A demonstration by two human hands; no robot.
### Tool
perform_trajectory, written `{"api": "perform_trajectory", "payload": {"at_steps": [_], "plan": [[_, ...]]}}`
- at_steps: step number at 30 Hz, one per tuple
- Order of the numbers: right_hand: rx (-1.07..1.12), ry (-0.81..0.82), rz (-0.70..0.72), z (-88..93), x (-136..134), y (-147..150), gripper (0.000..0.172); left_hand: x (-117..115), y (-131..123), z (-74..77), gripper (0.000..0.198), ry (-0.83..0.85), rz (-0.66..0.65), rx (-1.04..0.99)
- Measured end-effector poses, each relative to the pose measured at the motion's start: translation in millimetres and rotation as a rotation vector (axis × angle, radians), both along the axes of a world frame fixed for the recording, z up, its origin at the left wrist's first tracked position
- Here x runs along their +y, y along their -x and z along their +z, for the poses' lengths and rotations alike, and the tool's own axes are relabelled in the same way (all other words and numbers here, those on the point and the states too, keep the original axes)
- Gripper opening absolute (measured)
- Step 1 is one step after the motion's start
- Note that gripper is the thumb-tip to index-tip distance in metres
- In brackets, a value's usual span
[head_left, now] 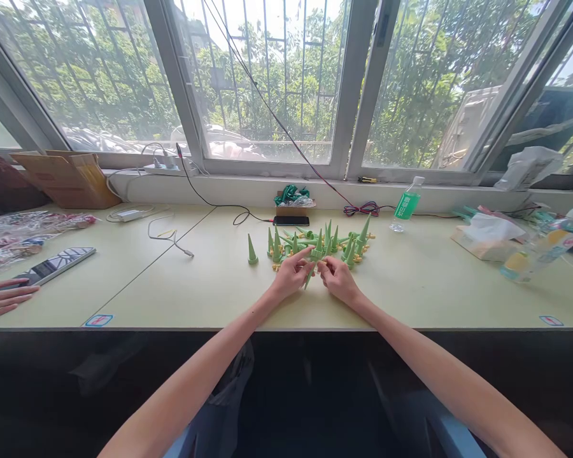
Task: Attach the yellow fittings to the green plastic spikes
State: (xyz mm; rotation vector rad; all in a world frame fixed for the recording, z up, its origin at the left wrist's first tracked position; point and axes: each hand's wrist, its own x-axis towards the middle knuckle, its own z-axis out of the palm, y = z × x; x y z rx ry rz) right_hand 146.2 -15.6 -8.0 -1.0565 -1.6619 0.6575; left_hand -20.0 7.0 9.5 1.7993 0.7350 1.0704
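Near the table's front middle, my left hand point(292, 275) is closed on a green cone-shaped piece point(309, 277) whose pointed end tilts down. Close beside it, my right hand point(337, 276) pinches at the same piece's upper end; its fingertips nearly touch the left ones, and what exactly they grip is too small to make out. Just beyond both hands lies a pile of green cones point(300, 242) with small yellowish parts, some upright and some on their sides. One green cone point(252, 250) stands apart at the left of the pile.
Behind the pile are a black phone point(291, 221) and a small box point(293, 202). A water bottle point(405, 205), tissue box point(489, 235) and tilted drink bottle point(547, 245) stand right. Leftward are a white cable point(172, 236), cardboard box point(71, 181) and another person's hand point(4, 298).
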Motion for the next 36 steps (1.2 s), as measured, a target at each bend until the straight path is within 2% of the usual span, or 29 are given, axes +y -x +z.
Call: {"api": "perform_trajectory", "payload": {"at_steps": [4, 11, 17, 26, 28, 31, 36], "plan": [[0.022, 0.010, 0.000, -1.1, 1.6, 0.7, 0.035, 0.9, -0.3, -0.6, 0.066, 0.032, -0.008, -0.020], [-0.077, -0.057, -0.054, 3.3, -1.1, 1.9, 0.037, 2.9, 0.9, -2.5, 0.066, 0.077, -0.032, -0.043], [-0.131, -0.093, -0.086, 4.2, -1.5, 2.2, 0.036, -0.1, 1.1, 1.8, 0.068, 0.103, -0.016, -0.026], [-0.092, -0.108, -0.096, 4.5, -1.0, 5.4, 0.044, -1.9, 0.4, 5.2, 0.070, 0.218, -0.029, -0.029], [-0.086, -0.111, -0.092, 4.0, -0.5, 5.7, 0.046, -1.4, 0.5, 5.3, 0.066, 0.241, -0.052, -0.052], [-0.101, -0.119, -0.108, 3.6, 0.1, 5.4, 0.046, -1.5, -0.1, 5.6, 0.050, 0.267, -0.107, -0.070], [-0.124, -0.123, -0.116, 3.8, -0.3, 5.5, 0.044, -3.4, -1.7, 5.5, 0.031, 0.269, -0.123, -0.071]]}}
